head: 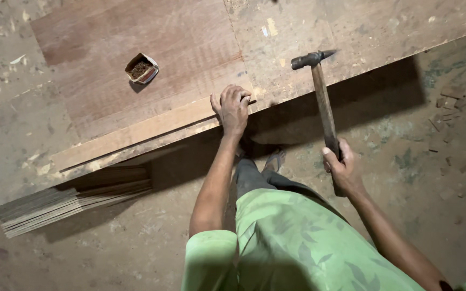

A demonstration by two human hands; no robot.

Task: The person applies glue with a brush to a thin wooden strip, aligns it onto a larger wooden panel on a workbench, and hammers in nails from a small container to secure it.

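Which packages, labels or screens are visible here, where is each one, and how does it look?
Small open cardboard box: on the wooden board, up and left of the left hand; squarish, pale rim with red edge, dark contents that look like small nails.
No labels or screens visible.

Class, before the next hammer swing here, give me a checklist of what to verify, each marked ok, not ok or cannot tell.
1. Right hand grips the hammer handle firmly: ok.
2. Hammer head raised clear of the board: ok.
3. Left hand steadies the wooden strip at the board edge: ok.
4. Nail upright under the left fingers: cannot tell, hidden.
5. Left fingers clear of the strike spot: cannot tell.
6. Open box of nails out of the swing path: ok.
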